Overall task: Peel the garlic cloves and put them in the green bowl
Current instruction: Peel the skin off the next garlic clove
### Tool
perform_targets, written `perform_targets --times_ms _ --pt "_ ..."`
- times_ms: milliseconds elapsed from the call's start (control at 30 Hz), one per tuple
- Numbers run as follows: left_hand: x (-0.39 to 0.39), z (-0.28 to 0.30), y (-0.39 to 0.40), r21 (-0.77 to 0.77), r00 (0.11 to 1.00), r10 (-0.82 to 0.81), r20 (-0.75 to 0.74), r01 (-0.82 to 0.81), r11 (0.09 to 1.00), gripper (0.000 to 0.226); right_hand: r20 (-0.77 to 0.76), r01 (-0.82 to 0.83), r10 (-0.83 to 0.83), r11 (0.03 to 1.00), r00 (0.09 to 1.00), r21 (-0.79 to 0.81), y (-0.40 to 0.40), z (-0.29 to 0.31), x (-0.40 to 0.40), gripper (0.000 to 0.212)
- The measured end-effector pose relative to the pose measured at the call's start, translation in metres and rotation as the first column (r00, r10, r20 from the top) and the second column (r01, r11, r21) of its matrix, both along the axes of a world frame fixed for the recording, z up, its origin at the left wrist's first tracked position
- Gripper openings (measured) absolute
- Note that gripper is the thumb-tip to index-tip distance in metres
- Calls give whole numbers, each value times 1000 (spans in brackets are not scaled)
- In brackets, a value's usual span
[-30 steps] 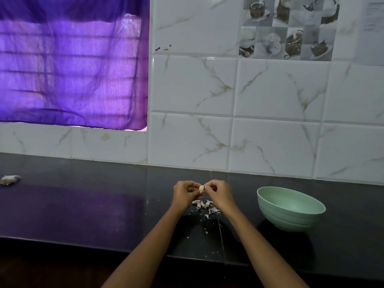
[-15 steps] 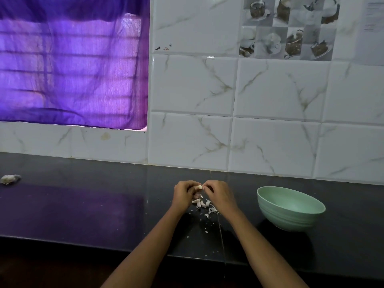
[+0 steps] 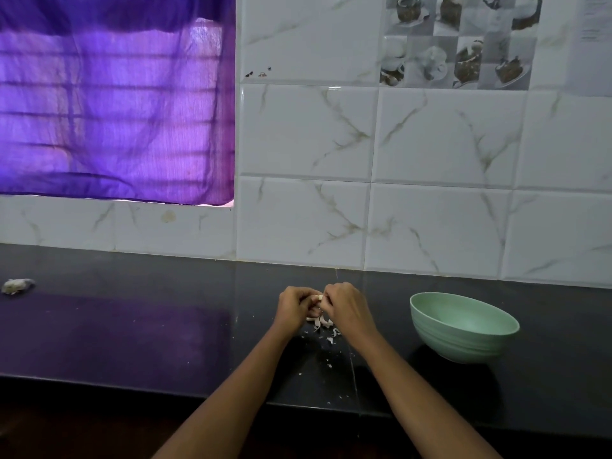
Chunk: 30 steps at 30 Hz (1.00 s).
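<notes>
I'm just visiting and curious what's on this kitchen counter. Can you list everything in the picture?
garlic clove: one, pale, pinched between the two hands above the counter
peel scraps: a small scatter, whitish, on the counter under the hands
green bowl: one, pale green, on the counter right of the hands; no cloves visible inside
whitish lump: one, far left on the counter; too small to identify
counter: one, dark and glossy, across the foreground
wall tiles: white, marbled, behind the counter; one panel shows cups and cakes
curtain: one, purple, over the window at upper left
left hand: one, fingers curled, holding the clove
right hand: one, fingers curled, holding the clove
</notes>
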<state>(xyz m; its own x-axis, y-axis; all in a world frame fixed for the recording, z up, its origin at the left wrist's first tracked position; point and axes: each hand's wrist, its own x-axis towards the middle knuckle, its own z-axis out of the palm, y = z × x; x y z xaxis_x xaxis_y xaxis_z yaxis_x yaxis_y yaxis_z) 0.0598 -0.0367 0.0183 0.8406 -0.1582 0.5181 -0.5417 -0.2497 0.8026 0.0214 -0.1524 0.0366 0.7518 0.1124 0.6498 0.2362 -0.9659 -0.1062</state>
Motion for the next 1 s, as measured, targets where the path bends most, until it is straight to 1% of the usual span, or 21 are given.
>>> perform_targets --times_ms 133,167,233,300,367,467,533,600,667,700,767,833,933,1000 --pt "-1 0 -1 -7 1000 -10 -6 10 1000 21 6 20 -20 998 1000 61 3 -2 0 20" --pt "-1 0 -2 -13 1000 -16 -12 16 1000 21 10 12 -13 995 1000 101 3 -3 0 20" --pt "2 -2 -1 -29 999 -30 -37 29 999 21 14 -20 16 966 1000 258 1 -4 2 20" --pt "4 -2 0 -74 993 -73 -88 66 995 22 4 -50 53 895 999 443 0 -4 3 21" --pt "5 -1 -1 -179 976 -145 -164 116 977 24 1 -80 97 817 995 571 0 -2 5 20" --pt "3 3 -1 -335 941 -229 -251 137 932 26 -25 -119 214 634 977 764 1 0 4 16" --pt "1 4 -1 -387 925 -256 -282 134 912 32 -39 -125 280 543 959 830 2 0 3 18" --pt "0 3 -2 -385 929 -230 -291 107 917 35 -43 -130 313 513 949 849 3 0 1 17" --pt "2 2 -3 -360 948 -161 -276 53 931 37 -50 -127 313 521 949 844 4 0 0 14" --pt "2 2 -3 -371 957 -124 -264 18 929 37 -60 -122 304 545 951 829 5 0 0 13" --pt "6 4 1 -459 958 -63 -280 -76 885 36 -99 -111 292 624 951 773 5 -1 1 12" --pt "9 4 5 -508 952 -28 -305 -138 850 35 -126 -122 300 685 945 718 6 -3 2 12" --pt "9 3 1 -479 945 -49 -323 -119 870 29 -85 -136 247 753 965 644 3 -6 6 14" --pt "7 3 0 -448 948 -36 -317 -116 886 26 -68 -116 185 820 980 561 0 -6 9 27"
